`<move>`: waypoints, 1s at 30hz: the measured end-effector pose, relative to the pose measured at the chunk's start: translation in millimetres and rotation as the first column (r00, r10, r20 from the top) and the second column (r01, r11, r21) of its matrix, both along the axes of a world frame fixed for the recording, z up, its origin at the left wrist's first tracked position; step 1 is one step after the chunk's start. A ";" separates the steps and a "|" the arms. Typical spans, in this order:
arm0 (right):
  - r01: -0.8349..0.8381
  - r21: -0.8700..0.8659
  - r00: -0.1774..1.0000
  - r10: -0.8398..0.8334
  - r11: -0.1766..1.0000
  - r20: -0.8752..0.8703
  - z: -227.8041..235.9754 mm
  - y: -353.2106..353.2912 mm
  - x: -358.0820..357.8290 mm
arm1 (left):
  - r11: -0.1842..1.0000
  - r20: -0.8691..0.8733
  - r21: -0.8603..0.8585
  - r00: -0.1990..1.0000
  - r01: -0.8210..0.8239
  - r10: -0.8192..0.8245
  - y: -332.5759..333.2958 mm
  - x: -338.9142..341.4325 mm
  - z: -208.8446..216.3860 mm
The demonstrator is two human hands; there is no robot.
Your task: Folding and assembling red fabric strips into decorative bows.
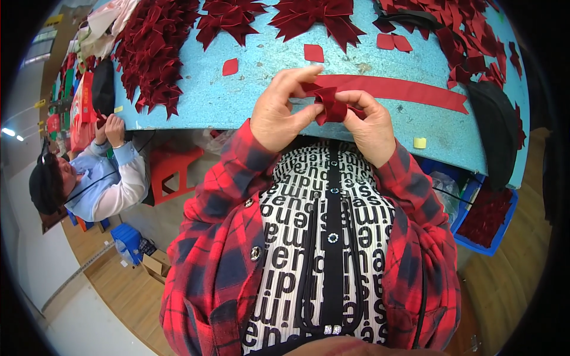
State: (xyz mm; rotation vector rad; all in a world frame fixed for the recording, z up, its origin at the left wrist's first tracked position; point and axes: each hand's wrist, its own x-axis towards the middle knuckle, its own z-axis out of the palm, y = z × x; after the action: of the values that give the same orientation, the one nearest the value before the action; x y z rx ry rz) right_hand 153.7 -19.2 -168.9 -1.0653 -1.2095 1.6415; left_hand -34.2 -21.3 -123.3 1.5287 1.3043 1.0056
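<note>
Pinching a folded dark red velvet ribbon (332, 111) between thumbs and fingers, the left hand (284, 113) and the right hand (371, 123) are gripping it from opposite sides, above the near edge of the blue desk (202, 101). Just beyond the hands, a long red strip (395, 87) with a notched end is lying toward the right. Farther back, a small red patch (313, 53) is resting below a large bow (314, 21), and a heap of bows (151, 50) is covering the desk's left part. A small yellow piece (420, 143) is sitting near the right hand. At the left, a co-worker (107, 178) in a black cap is holding both hands near the desk's edge.
</note>
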 end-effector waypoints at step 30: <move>-0.258 -0.191 0.966 0.251 0.947 -0.060 7.2 4.9 31.6 | 0.946 -0.076 0.302 0.992 0.116 -0.097 -2.5 27.5 -35.8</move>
State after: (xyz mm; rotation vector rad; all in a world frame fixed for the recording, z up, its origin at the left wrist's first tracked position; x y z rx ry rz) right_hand 185.3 -14.2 -161.7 -1.0279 -1.2197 2.0062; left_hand -6.7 -23.8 -159.1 1.8555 1.1295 1.1389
